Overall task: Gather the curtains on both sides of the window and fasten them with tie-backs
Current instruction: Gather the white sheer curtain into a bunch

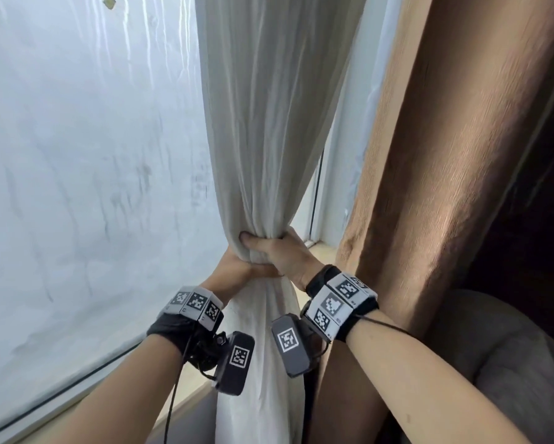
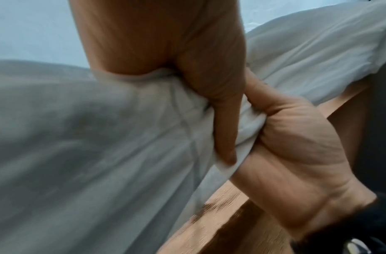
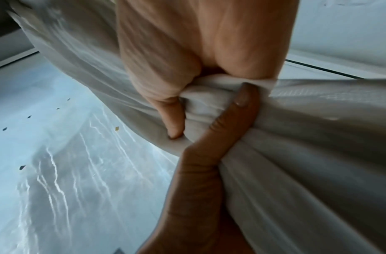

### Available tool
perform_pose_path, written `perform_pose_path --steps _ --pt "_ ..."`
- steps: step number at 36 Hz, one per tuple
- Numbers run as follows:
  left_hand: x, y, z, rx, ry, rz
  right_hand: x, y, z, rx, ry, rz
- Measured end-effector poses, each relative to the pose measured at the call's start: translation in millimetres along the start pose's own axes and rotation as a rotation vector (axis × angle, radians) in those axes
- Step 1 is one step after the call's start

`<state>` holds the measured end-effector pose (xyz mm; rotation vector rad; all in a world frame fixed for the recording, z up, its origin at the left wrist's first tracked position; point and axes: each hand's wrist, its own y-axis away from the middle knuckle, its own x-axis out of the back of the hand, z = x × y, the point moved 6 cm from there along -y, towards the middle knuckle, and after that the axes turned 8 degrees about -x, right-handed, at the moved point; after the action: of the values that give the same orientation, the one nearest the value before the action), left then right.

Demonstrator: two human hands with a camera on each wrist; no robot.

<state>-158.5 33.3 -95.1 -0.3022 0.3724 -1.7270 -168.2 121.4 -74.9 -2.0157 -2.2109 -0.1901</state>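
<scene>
A white sheer curtain (image 1: 263,139) hangs beside the window and is bunched into a narrow waist at sill height. My left hand (image 1: 234,267) grips that waist from the left, its thumb (image 2: 224,130) pressed across the folds. Just above it my right hand (image 1: 279,254) wraps the same bunch from the right, its thumb (image 3: 173,120) dug into the cloth (image 3: 296,154). The two hands touch each other. A brown heavy curtain (image 1: 436,155) hangs loose to the right, apart from the hands. No tie-back shows in any view.
The window pane (image 1: 77,155) fills the left side, streaked and bright. A pale wooden sill (image 1: 317,246) runs under it. A grey upholstered seat (image 1: 509,363) stands at the lower right, close behind the brown curtain.
</scene>
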Motion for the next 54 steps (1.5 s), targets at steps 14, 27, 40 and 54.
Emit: perform_pose_path --steps 14,27,40,54 --pt "-30.4 -2.2 6.6 -0.033 -0.155 -0.106 29.0 16.2 1.5 0.083 0.259 0.307" --pt "-19.5 -19.2 6.2 0.081 -0.389 0.137 126.9 41.3 10.8 0.064 0.056 0.704" --pt "-23.8 -9.1 -3.9 0.14 -0.327 0.057 172.0 50.5 32.1 -0.059 0.3 1.328" --pt "-34.7 -11.4 -10.3 0.11 -0.239 0.037 186.5 34.7 56.0 -0.21 0.414 1.272"
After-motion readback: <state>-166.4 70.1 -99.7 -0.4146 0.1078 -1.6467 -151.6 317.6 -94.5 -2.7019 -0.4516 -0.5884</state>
